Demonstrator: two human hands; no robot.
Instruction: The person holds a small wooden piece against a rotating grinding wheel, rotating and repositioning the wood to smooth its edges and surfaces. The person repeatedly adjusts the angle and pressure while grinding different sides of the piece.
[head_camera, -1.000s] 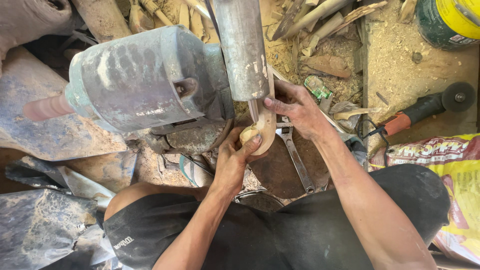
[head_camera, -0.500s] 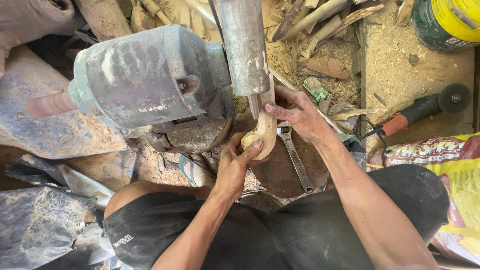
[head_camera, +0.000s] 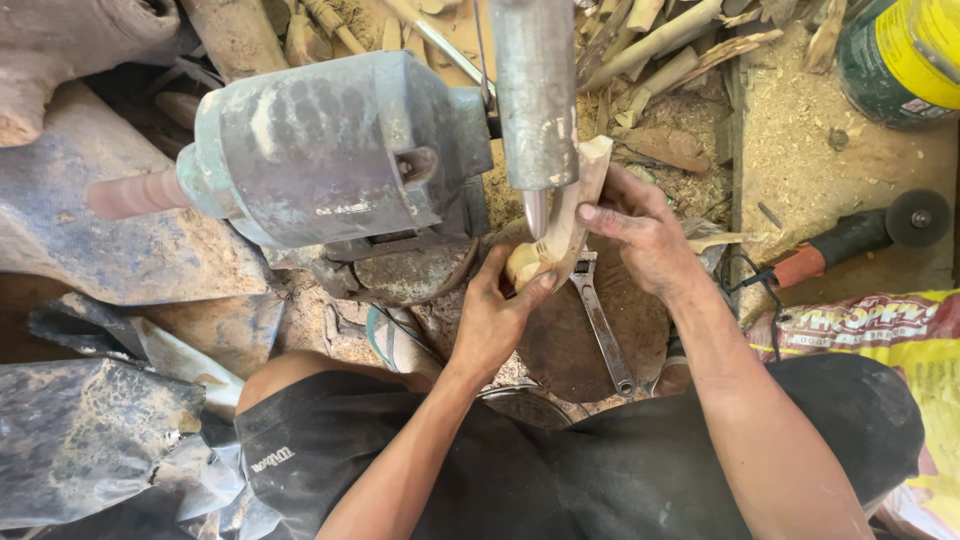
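Workpiece (head_camera: 562, 228) was a pale, slim wood piece, partly covered by both hands and by the grey metal column (head_camera: 536, 95) in front of it; its lower end was hard to make out. Long axis ran from lower left to upper right, upper end pointing away from the person, toward the scrap sticks (head_camera: 660, 45). It sat just right of the column's tapered tip (head_camera: 537, 212), at or just beside it; contact could not be told. Left hand (head_camera: 497, 320) was clamped on the lower end, thumb across it. Right hand (head_camera: 640, 235) gripped the upper part, fingers wrapped from the right. Hands were close, not touching. Motor housing (head_camera: 320, 150), grey and worn, lay left of the column, with a reddish shaft (head_camera: 135, 192) sticking out leftward. Spanner (head_camera: 603, 325) lay on a dark round block (head_camera: 585, 350) under the hands. Angle grinder (head_camera: 860, 235) was well to the right. Green can with yellow label (head_camera: 905, 55) was cut off at top right. Yellow and red printed sack (head_camera: 900, 340) was cut off at the right edge.
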